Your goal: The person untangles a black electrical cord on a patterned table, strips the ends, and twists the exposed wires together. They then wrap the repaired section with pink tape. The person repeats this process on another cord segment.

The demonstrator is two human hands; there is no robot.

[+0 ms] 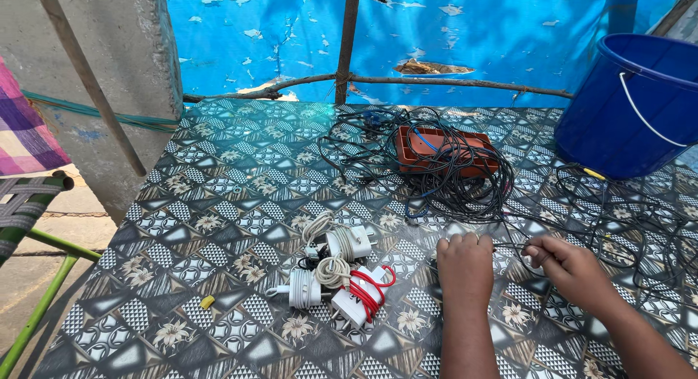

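Observation:
My left hand is closed in a fist on a thin black cable that runs across to my right hand, which pinches the same cable between thumb and fingers. The cable leads into a big tangle of black wires heaped over an orange plastic tray. More loose black wire spreads on the right. To the left of my left hand lie several white chargers with coiled cords, one with a red cord.
A patterned table top carries everything. A blue bucket with a white handle stands at the back right. A small yellow piece lies at the front left. A blue tarp wall and wooden sticks stand behind; a green chair frame is on the left.

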